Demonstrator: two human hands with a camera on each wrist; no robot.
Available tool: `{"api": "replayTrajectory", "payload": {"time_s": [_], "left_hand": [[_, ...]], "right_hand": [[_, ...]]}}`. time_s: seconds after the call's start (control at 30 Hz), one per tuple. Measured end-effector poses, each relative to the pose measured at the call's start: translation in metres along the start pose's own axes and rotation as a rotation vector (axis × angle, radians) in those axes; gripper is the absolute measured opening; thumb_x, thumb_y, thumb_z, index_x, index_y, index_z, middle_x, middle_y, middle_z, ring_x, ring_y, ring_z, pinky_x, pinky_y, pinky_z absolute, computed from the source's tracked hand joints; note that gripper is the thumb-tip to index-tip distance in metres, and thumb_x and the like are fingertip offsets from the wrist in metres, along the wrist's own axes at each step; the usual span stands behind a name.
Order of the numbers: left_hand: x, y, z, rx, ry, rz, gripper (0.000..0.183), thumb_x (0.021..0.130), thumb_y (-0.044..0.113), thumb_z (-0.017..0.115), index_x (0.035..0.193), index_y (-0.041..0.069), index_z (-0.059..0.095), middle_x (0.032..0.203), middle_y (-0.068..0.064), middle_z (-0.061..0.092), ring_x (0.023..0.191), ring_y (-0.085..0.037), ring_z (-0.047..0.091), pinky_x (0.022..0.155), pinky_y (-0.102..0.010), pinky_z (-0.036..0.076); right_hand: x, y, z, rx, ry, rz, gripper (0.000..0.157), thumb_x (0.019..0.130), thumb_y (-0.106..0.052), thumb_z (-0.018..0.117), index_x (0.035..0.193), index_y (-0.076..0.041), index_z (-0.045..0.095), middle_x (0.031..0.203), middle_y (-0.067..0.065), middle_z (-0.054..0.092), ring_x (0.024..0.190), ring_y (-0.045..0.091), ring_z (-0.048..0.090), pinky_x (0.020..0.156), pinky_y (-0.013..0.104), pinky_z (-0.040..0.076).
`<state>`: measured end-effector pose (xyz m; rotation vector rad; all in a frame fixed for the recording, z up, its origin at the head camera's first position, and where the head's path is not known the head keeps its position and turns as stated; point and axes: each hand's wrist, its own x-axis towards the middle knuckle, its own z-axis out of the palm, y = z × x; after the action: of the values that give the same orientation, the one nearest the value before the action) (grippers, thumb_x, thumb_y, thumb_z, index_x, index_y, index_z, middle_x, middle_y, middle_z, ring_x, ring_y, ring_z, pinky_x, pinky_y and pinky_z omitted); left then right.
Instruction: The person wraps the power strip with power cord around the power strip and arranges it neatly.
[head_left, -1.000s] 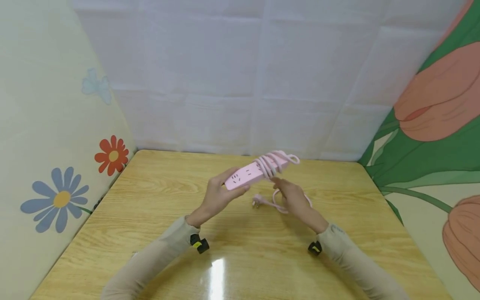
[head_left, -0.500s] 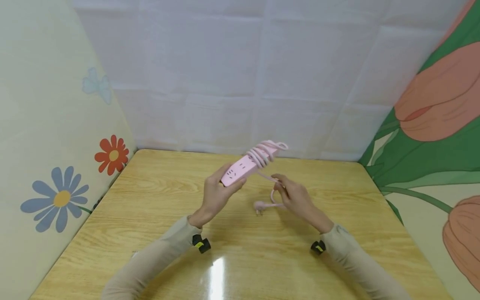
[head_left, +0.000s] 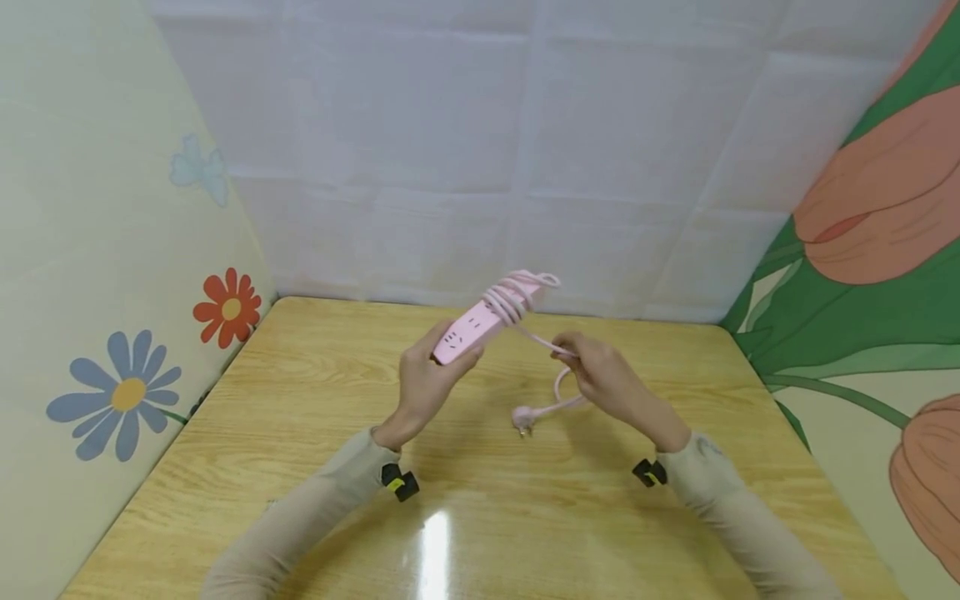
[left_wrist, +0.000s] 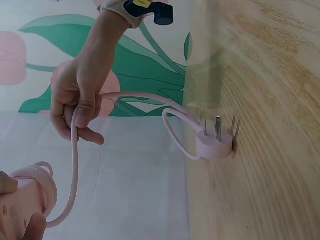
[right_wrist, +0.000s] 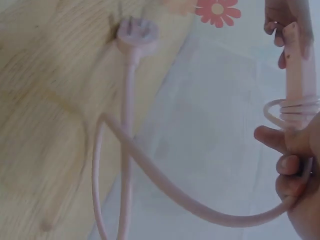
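Note:
A pink power strip (head_left: 474,326) is held up above the table, tilted with its far end raised. My left hand (head_left: 426,377) grips its near end, thumb along one side. Several turns of pink cord (head_left: 510,298) wrap the strip's far half, and a small loop sticks out past the tip. From the wraps a stretch of cord runs to my right hand (left_wrist: 80,100), which pinches it between thumb and fingers. Below that hand the cord loops down to a plug (left_wrist: 214,144) near the tabletop, its metal prongs showing in both wrist views.
The wood-grain table (head_left: 337,533) carries a bright light reflection near its front. A white cloth (head_left: 405,150) hangs behind it. Flower-patterned panels (head_left: 123,250) stand at the left and right sides. Each wrist wears a small black camera (head_left: 400,482).
The strip has shifted left and tipped more upright in my left hand. My right hand has drawn away rightward from the wraps, pulling a length of cord straight between them.

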<state>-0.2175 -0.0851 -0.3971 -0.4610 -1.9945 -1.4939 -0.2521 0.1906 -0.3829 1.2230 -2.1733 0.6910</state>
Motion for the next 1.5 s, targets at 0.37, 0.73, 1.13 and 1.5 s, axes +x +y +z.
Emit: {"api": "replayTrajectory", "payload": {"time_s": [0.37, 0.73, 1.13, 1.5], "left_hand": [[0.0, -0.004, 0.002, 0.019, 0.034, -0.039, 0.043, 0.082, 0.016, 0.083, 0.121, 0.005, 0.067, 0.1, -0.011, 0.071, 0.075, -0.019, 0.062, 0.057, -0.025, 0.05], [0.0, -0.008, 0.0, 0.053, 0.052, -0.027, 0.045, 0.08, 0.014, 0.084, 0.121, 0.004, 0.068, 0.104, -0.012, 0.071, 0.079, -0.019, 0.062, 0.063, -0.028, 0.049], [0.005, 0.004, 0.002, 0.029, 0.017, -0.047, 0.041, 0.083, 0.017, 0.081, 0.12, 0.006, 0.068, 0.103, -0.009, 0.071, 0.078, -0.017, 0.062, 0.061, -0.027, 0.049], [0.005, 0.0, 0.002, 0.032, 0.031, -0.088, 0.041, 0.081, 0.016, 0.083, 0.117, 0.005, 0.069, 0.1, -0.01, 0.071, 0.077, -0.018, 0.062, 0.061, -0.027, 0.049]], "right_hand": [[-0.001, -0.009, -0.003, -0.015, -0.085, -0.035, 0.031, 0.085, 0.006, 0.07, 0.116, 0.006, 0.063, 0.085, 0.011, 0.072, 0.06, 0.014, 0.063, 0.049, 0.026, 0.05], [0.009, -0.003, -0.031, -0.045, -0.151, 0.019, 0.042, 0.079, 0.027, 0.058, 0.117, 0.009, 0.061, 0.097, 0.019, 0.069, 0.084, 0.036, 0.067, 0.071, 0.045, 0.058], [0.046, 0.001, -0.053, -0.357, 0.069, -0.303, 0.047, 0.074, 0.035, 0.054, 0.103, 0.002, 0.073, 0.087, 0.017, 0.066, 0.066, 0.031, 0.048, 0.058, 0.041, 0.04], [0.036, -0.016, -0.047, -0.413, -0.152, -0.26, 0.054, 0.065, 0.028, 0.061, 0.113, 0.004, 0.067, 0.096, 0.015, 0.068, 0.083, 0.03, 0.06, 0.071, 0.039, 0.053]]}}
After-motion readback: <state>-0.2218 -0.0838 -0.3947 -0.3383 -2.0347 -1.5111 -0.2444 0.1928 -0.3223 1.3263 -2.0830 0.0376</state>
